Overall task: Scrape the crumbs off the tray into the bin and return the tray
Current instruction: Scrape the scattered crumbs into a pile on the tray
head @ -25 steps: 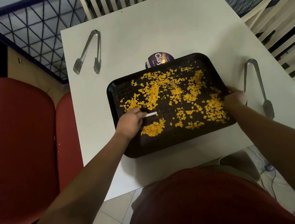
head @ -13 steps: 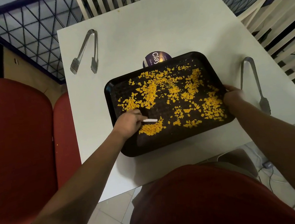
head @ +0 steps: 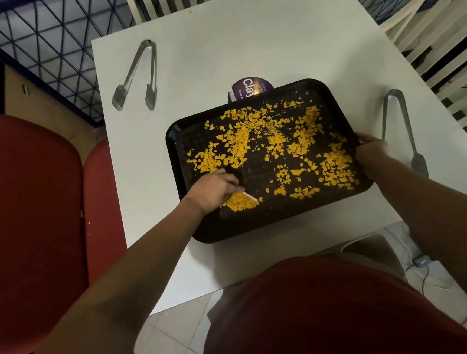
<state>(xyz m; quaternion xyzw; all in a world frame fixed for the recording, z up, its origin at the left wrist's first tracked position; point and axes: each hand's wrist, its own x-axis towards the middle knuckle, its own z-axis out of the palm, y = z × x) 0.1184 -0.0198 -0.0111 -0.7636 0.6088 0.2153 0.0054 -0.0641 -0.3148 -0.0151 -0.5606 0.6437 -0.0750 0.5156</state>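
A black tray (head: 262, 223) lies on the white table (head: 243, 49), strewn with yellow crumbs (head: 277, 142). My left hand (head: 214, 191) is over the tray's near-left part and holds a small white scraper (head: 249, 196), its edge down in a little heap of crumbs. My right hand (head: 370, 155) grips the tray's right rim. A pale bin (head: 374, 245) stands on the floor under the table's near edge, mostly hidden by my body.
One pair of metal tongs (head: 136, 78) lies at the table's far left, another pair (head: 402, 131) just right of the tray. A purple round lid (head: 248, 89) peeks out behind the tray. Red chairs (head: 27, 223) stand to the left, white slatted chairs at the back and right.
My left hand has dragged the scraper toward me, pushing crumbs into a small heap near the tray's front. My right hand stays on the right rim.
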